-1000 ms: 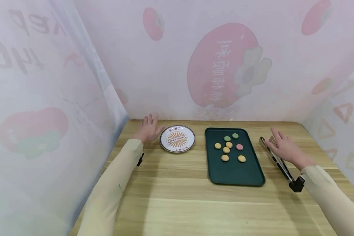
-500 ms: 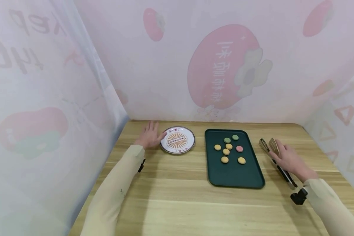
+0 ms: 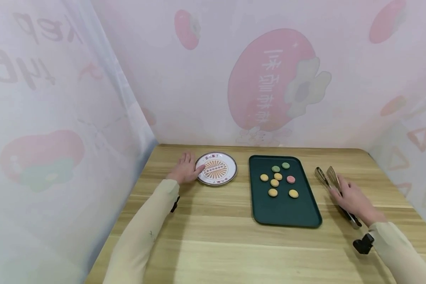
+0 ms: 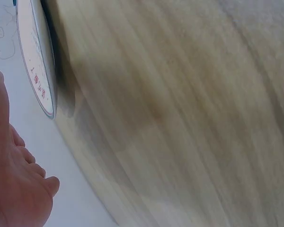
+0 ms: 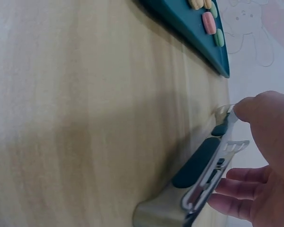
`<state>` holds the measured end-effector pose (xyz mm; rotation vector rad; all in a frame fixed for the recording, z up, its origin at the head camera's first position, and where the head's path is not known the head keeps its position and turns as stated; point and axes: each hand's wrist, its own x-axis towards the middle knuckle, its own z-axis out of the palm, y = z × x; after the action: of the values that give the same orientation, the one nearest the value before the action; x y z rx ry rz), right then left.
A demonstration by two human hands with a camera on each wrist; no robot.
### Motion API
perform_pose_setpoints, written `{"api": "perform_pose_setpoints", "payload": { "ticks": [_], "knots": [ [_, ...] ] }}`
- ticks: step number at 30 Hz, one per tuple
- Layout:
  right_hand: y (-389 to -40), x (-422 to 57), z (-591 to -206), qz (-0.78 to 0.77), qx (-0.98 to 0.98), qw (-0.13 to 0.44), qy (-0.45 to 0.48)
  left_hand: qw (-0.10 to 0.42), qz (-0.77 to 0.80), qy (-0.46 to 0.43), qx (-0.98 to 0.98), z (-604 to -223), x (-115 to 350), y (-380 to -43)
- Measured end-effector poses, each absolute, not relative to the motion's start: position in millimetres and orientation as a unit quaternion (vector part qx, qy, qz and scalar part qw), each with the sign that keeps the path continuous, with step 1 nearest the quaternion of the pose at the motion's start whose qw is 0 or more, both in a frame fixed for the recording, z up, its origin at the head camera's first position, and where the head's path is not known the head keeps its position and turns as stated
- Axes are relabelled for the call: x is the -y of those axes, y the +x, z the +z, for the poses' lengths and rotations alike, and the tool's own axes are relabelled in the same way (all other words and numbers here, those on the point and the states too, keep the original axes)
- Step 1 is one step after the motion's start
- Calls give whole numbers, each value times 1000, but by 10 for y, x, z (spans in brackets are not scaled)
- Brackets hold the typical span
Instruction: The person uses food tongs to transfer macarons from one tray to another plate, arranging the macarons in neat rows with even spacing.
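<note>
A tongs pair (image 3: 331,181) with metal arms and dark grips lies on the wooden table, its jaws spread apart. My right hand (image 3: 356,201) is over it from the right; in the right wrist view the thumb (image 5: 248,109) overlaps one end of the tongs and the loosely bent fingers are beyond the other side. Whether they touch cannot be told. At the left, my left hand (image 3: 184,169) is beside a white plate (image 3: 230,167) with an orange ray pattern, its thumb reaching over the plate's left rim. Its fingers are relaxed and grip nothing.
Between plate and tongs lies a dark green tray (image 3: 287,215) bearing several macarons: yellow ones (image 3: 293,193), green ones (image 3: 285,165) and a pink one (image 3: 290,179). Pale printed curtains (image 3: 198,98) hang behind the table and at both sides.
My right hand has come down toward the tongs and nearer to me. The left hand has also come lower and to the right, its thumb now over the plate's rim.
</note>
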<state>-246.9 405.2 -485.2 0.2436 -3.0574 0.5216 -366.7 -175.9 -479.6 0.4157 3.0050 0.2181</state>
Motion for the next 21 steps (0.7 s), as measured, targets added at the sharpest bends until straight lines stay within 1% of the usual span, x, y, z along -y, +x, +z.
{"api": "perform_pose_setpoints", "payload": {
  "ticks": [5,12,17,21],
  "knots": [
    [-2448,-4066,-4875,155,987,-10,48,50,87,131,-986,-4837,1747,-3646],
    [-2441,-4095,-4890,147,988,-47,13,64,71,121,-988,-5027,1717,-3698],
    [-2427,-4097,-4922,155,987,-52,0,79,61,123,-987,-5030,1673,-3641],
    [-2463,-4084,-4949,160,986,-40,1,89,59,110,-988,-5009,1641,-3593]
  ]
}}
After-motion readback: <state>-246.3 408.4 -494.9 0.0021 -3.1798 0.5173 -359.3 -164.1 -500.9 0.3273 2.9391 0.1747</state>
